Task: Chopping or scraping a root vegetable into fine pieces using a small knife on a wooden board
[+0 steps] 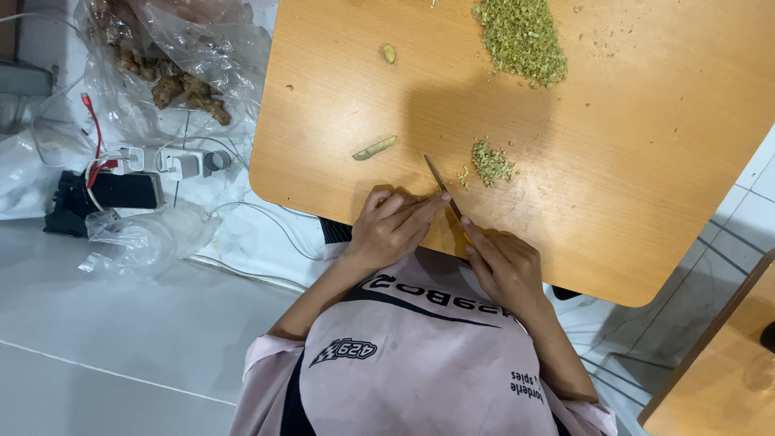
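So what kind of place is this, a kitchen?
Probably a home room, not a proper kitchen: a low wooden table on a tiled floor, a power strip with cables, and a plastic bag of ginger roots.

A light wooden tabletop (646, 161) with rounded corners fills the upper right of the view. Beneath it lies a pale grey floor (97, 339), smooth and evenly lit, with white tiles (747, 214) and dark grout lines showing at the right edge. A corner of a second wooden table (718, 379) enters at the lower right. On the floor at the left lie crumpled clear plastic bags (145, 234), a white power strip (173, 161) with cables, and a black device (109, 194).
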